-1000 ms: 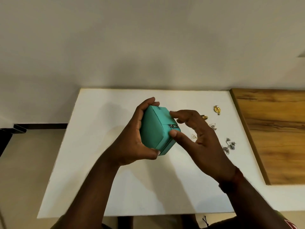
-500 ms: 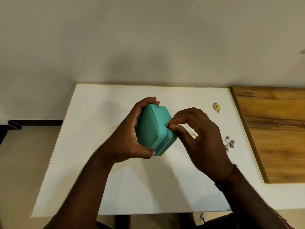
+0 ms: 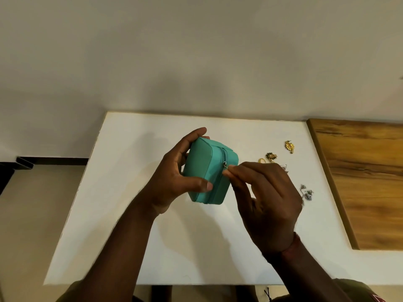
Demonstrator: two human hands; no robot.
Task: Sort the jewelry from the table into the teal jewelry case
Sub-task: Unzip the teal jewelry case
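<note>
My left hand (image 3: 174,177) grips the teal jewelry case (image 3: 205,168), held on edge above the white table (image 3: 135,236) with its zipper seam facing up. My right hand (image 3: 266,199) pinches the metal zipper pull (image 3: 225,164) between thumb and forefinger. The case is zipped closed along the visible seam. Jewelry lies on the table to the right: a gold flower-shaped piece (image 3: 289,146), a darker gold piece (image 3: 271,156), a gold ring (image 3: 261,160) and a silver cluster (image 3: 307,194). A small pale piece (image 3: 284,167) shows just beyond my right knuckles.
A wooden board (image 3: 366,182) covers the table's right side, next to the jewelry. A plain wall stands behind the table's far edge. The floor shows to the left of the table.
My right hand closed its fingertips on the zipper pull. My left hand turned the case so that the zipper seam faces up more. The head view shifted slightly.
</note>
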